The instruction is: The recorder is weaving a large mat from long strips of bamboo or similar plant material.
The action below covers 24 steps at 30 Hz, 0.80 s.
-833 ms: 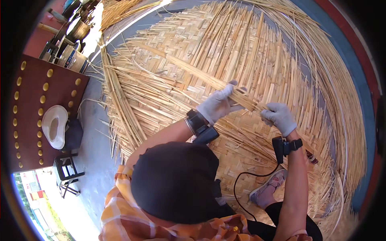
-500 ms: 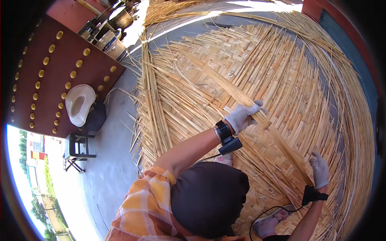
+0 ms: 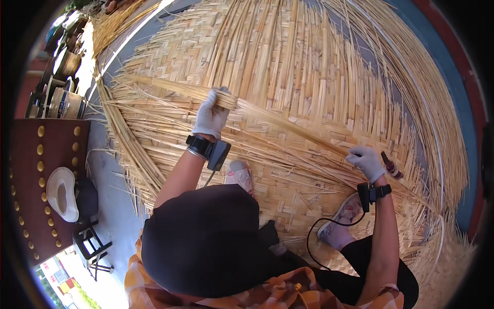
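Observation:
A large woven mat [image 3: 288, 203] of flat reed strips spreads under me, with long loose strip ends along its far side. My left hand [image 3: 211, 114], in a white glove, is closed round a bundle of reed strips [image 3: 175, 86] held above the mat. From that bundle, strips slant down to the right, blurred by motion. My gloved right hand [image 3: 366, 160] is closed at their other end, its fingertips pinching the strips. Just right of it, a small tool [image 3: 392, 166] with a dark red handle lies on the mat; its kind is unclear.
Long loose reeds [image 3: 427, 98] run along the right edge beside a blue strip of floor. On the left stand a studded dark red door panel [image 3: 43, 190], a pale hat [image 3: 63, 194] and a black stool [image 3: 91, 244]. Buckets [image 3: 67, 104] stand at the far left. My shoes rest on the mat.
My view has turned, so the mat and door appear shifted. My right hand has gone from open fingers beside the strips to closed on their end. The left hand still grips the bundle.

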Available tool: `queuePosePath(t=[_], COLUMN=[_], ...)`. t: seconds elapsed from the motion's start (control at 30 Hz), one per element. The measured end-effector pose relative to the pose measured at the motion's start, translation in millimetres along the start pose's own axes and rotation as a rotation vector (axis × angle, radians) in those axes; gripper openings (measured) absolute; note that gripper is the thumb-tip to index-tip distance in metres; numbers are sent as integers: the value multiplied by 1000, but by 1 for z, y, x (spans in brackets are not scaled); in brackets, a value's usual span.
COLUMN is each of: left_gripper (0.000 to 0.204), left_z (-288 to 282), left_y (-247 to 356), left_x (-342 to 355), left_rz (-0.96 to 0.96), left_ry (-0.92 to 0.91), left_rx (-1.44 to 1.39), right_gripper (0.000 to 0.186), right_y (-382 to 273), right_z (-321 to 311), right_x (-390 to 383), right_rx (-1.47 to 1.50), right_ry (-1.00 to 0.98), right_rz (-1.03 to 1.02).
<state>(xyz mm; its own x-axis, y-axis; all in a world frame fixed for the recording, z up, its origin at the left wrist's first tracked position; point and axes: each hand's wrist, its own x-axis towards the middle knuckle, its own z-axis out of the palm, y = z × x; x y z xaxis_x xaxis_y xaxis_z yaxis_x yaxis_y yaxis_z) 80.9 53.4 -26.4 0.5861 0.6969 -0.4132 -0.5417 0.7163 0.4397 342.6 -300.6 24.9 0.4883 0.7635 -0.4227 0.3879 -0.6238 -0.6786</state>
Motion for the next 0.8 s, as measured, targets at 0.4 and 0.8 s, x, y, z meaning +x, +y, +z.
queuePosePath(t=[0.4,0.8], left_gripper=[26,24], left_z=[18,65], left_y=[-20,-10], left_x=[-43,-57], left_rz=[-1,110], left_ry=[-169,-159], left_rx=[386,460], right_gripper=[14,27], right_y=[124,185], right_z=[-37,-62], right_x=[-18,-46], right_rx=[-697,-448], right_ry=[820,827], right_rz=[400,108])
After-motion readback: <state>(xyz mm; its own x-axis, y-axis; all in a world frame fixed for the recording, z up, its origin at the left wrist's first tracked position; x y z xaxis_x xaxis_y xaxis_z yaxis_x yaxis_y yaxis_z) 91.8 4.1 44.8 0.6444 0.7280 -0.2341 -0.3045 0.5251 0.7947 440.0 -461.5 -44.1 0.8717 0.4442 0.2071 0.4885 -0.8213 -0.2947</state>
